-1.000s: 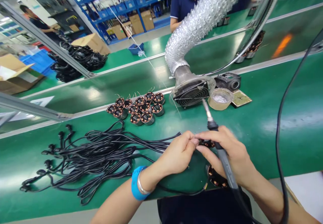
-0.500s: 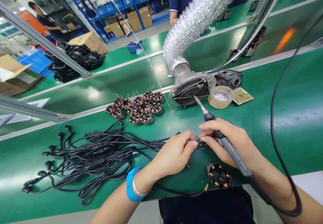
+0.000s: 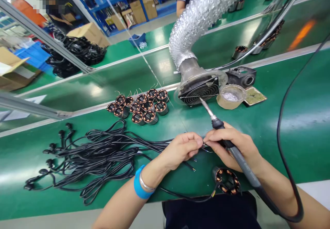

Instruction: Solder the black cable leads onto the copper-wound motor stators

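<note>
My right hand (image 3: 238,148) is closed around a soldering iron (image 3: 238,156), whose metal tip points up and away toward the fan. Its thumb and forefinger also pinch at thin wire ends (image 3: 207,149) in front of me. Meeting those fingertips, my left hand (image 3: 182,150) is closed in a pinch on a wire; the exact joint is hidden by the fingers. Black power cords (image 3: 108,153) with plugs lie bundled at the left, their stripped ends running under my left hand. Near the table's front edge rests a copper-wound stator (image 3: 227,181), with a cord attached.
Several stators (image 3: 143,107) stand grouped at the back edge. A fume extractor fan (image 3: 199,93) on a silver duct (image 3: 190,22) sits behind the iron tip. Right of it are a solder pot (image 3: 230,97), a black iron stand (image 3: 242,77) and a sponge tray (image 3: 254,95). The iron's cable loops at right.
My fingertips have come closer together, and the copper part glimpsed behind my right fingers is now hidden. The view has shifted slightly. The iron stays in my right hand.
</note>
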